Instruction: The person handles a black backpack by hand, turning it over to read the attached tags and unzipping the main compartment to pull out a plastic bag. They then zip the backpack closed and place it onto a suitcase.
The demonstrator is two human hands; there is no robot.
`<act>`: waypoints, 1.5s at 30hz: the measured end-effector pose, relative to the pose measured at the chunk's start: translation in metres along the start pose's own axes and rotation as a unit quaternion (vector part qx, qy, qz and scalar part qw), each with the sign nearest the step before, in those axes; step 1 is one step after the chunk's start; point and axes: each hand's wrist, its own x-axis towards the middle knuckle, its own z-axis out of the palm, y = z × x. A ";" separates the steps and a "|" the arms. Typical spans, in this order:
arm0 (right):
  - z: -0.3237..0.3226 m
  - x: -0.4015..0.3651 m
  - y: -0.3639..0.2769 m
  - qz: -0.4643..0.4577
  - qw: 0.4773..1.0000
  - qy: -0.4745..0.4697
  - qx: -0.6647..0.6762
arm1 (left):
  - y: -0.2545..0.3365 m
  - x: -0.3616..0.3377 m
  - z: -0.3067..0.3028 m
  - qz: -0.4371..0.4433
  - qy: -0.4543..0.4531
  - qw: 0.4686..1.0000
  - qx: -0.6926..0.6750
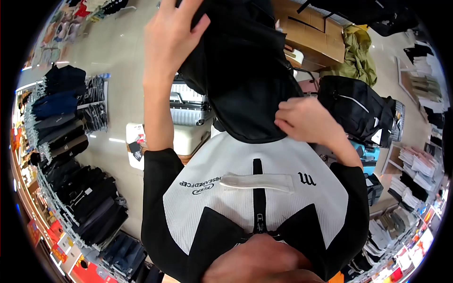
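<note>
A black fabric bag (250, 94), which looks like a backpack, lies in front of my chest, its rounded, piped lower edge against my white and black shirt (212, 160). My left hand (173, 37) is at the bag's upper left side, thumb and forefinger apart over the black fabric; the top of the frame cuts off its other fingertips. At the bag's lower right edge, my right hand (306, 120) has its fingers curled in and pressed together on the fabric. The bag's upper end runs out of view.
Silver suitcases (188, 108) and a cream case (186, 141) stand behind the bag. To the right are a black duffel bag (351, 108), a cardboard box (311, 35) and olive fabric (356, 56). Clothes racks (61, 122) line the left; folded clothes (415, 165) are stacked at right.
</note>
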 end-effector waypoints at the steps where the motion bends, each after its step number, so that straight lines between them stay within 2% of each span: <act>1: 0.004 -0.002 -0.005 0.000 1.000 -0.012 -0.002 | -0.001 0.000 -0.001 0.002 0.014 1.000 0.010; 4: 0.000 0.009 -0.013 0.044 0.996 -0.078 -0.024 | 0.007 0.001 -0.001 0.022 0.001 0.999 0.023; 5: -0.003 0.014 -0.014 0.065 0.992 -0.105 -0.035 | 0.021 0.009 -0.009 0.032 -0.028 0.996 0.073; 8: 0.008 0.024 0.006 0.024 0.987 -0.060 -0.146 | 0.027 0.014 -0.004 0.074 -0.035 0.995 0.050; 9: 0.010 0.030 0.017 0.017 0.980 -0.098 -0.169 | 0.038 0.019 -0.005 0.085 -0.053 0.994 0.033; 10: 0.012 0.041 0.023 0.031 0.958 -0.190 -0.214 | 0.048 0.025 -0.007 0.094 -0.072 0.993 0.010; 12: 0.022 0.071 0.041 0.030 0.912 -0.290 -0.287 | 0.058 0.029 -0.001 0.115 -0.104 0.987 -0.032; 14: 0.045 0.098 0.073 0.107 0.939 -0.302 -0.125 | 0.061 0.031 0.007 0.131 -0.128 0.982 -0.051; 15: 0.048 0.111 0.091 0.061 0.909 -0.392 -0.123 | 0.062 0.032 0.011 0.128 -0.137 0.981 -0.045; 16: 0.046 0.120 0.097 0.063 0.860 -0.493 -0.115 | 0.063 0.033 0.014 0.125 -0.147 0.980 -0.039; 18: 0.054 0.123 0.098 0.058 0.788 -0.608 -0.069 | 0.063 0.035 0.019 0.091 -0.156 0.984 -0.008; 19: 0.068 0.113 0.102 0.083 0.787 -0.610 -0.027 | 0.049 0.028 0.034 0.071 -0.136 0.988 -0.018; 20: 0.093 0.098 0.106 0.105 0.782 -0.614 0.014 | 0.048 0.027 0.030 0.036 -0.176 0.984 0.010; 22: 0.111 0.080 0.092 0.127 0.754 -0.641 0.076 | 0.043 0.014 0.034 0.028 -0.174 0.984 -0.036; 24: 0.104 0.066 0.076 0.208 0.759 -0.603 0.133 | 0.044 0.000 0.038 0.023 -0.206 0.975 -0.085; 27: 0.116 0.052 0.075 0.202 0.795 -0.560 0.117 | 0.049 -0.006 0.034 0.028 -0.190 0.979 -0.064; 29: 0.097 0.054 0.056 0.180 0.809 -0.554 0.079 | 0.058 0.002 0.024 0.020 -0.194 0.979 -0.066; 31: 0.099 0.043 0.047 0.196 0.846 -0.494 0.036 | 0.062 0.007 0.027 0.093 -0.094 0.987 -0.089; 36: 0.103 0.031 0.039 0.225 0.879 -0.420 0.008 | 0.062 0.017 0.037 0.169 0.040 0.975 -0.136; 39: 0.102 0.032 0.040 0.200 0.898 -0.391 -0.001 | 0.050 0.016 0.054 0.128 0.001 0.982 -0.140; 42: 0.098 0.035 0.039 0.159 0.917 -0.366 0.014 | 0.058 0.023 0.035 0.100 -0.099 0.986 -0.085; 45: 0.085 0.036 0.038 0.109 0.941 -0.321 0.017 | 0.046 0.018 0.047 0.087 -0.108 0.985 -0.100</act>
